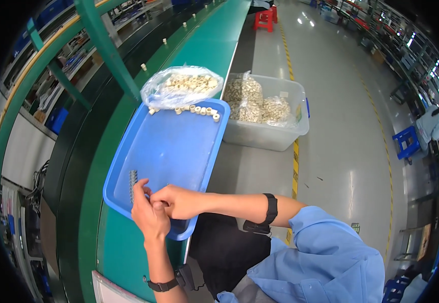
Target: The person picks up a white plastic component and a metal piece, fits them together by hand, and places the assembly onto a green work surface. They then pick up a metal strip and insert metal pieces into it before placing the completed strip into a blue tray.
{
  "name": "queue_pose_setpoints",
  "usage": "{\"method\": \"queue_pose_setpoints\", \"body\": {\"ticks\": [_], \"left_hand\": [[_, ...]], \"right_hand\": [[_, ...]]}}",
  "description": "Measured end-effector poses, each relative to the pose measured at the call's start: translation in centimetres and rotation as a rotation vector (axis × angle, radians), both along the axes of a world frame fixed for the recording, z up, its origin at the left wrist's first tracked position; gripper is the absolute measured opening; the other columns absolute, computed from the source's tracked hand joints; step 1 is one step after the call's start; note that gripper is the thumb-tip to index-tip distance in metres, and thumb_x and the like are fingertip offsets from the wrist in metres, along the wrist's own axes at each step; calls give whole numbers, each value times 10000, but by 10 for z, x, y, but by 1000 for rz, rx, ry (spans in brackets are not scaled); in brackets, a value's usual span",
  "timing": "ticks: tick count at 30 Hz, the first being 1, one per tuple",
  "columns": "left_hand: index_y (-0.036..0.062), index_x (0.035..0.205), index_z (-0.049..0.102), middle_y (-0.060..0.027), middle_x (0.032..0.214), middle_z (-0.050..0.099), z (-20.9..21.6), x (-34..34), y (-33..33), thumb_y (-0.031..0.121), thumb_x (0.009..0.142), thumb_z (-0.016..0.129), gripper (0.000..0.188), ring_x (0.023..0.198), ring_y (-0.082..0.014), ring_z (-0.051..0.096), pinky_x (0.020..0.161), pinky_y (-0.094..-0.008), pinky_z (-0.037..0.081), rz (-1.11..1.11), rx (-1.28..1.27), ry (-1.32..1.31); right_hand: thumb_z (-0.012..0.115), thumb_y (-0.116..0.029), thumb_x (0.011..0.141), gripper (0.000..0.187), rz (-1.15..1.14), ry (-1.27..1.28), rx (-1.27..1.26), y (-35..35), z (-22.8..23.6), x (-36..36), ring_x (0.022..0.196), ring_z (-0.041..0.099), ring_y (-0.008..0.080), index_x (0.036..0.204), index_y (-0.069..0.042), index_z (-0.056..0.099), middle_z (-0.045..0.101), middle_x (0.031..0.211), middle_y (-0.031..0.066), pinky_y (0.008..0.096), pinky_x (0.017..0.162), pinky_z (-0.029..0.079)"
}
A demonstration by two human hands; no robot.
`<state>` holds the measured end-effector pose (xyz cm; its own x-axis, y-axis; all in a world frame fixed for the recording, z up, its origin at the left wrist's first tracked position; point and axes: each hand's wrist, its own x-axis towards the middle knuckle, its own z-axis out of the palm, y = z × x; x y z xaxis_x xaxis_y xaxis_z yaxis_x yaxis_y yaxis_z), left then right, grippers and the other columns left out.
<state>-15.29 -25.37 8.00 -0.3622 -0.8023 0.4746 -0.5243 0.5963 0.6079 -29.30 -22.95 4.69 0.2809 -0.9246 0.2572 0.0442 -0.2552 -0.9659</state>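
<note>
My two hands meet above the near end of a blue plastic tray point(168, 146). My left hand point(150, 214) has its fingers curled, and my right hand point(179, 201) is closed with its fingertips against the left. Whatever they hold between them is hidden by the fingers. Just left of my left fingers, a narrow grey ridged strip point(132, 183) shows against the tray floor. A row of small cream cylindrical pieces point(199, 110) lies along the tray's far end. Over that end rests an open clear plastic bag point(183, 86) filled with more of these pieces.
The tray sits on a green bench point(214, 48), beside a dark conveyor belt point(154, 55) carrying spaced-out small pieces. Right of the bench, a translucent bin point(265, 132) holds several bagged pieces. A green metal frame point(108, 48) rises at left. Farther off stand red stools point(264, 20).
</note>
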Motion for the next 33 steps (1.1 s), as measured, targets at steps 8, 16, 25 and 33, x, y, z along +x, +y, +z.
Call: {"method": "queue_pose_setpoints", "body": {"ticks": [8,16,25,33], "left_hand": [[-6,1117,599,-97,833,576,13,-12,-4,897,850,172,1033,622,-220,548,552,-378,406,-18,11,173],[-19,949,615,-37,729,510,13,2,7,452,1020,536,483,605,-118,431,534,-295,346,38,259,105],[10,866,567,-34,692,492,12,-3,16,249,1069,444,337,616,-107,432,543,-294,348,-228,395,276],[63,791,400,25,669,437,-15,9,21,273,1105,367,380,583,-46,357,484,-241,254,-46,186,345]], "right_hand": [[639,-114,933,166,88,-443,308,3,10,-2,602,543,105,834,16,663,609,680,41,288,558,454],[650,-145,969,169,-22,-341,165,6,17,-23,662,626,99,988,17,696,675,798,51,251,579,507],[671,-146,969,132,30,-620,289,22,26,-35,612,518,68,931,-19,670,607,752,18,230,534,411],[636,-178,980,167,113,-770,257,17,14,5,586,461,70,880,-48,606,540,715,-13,231,522,346]]}}
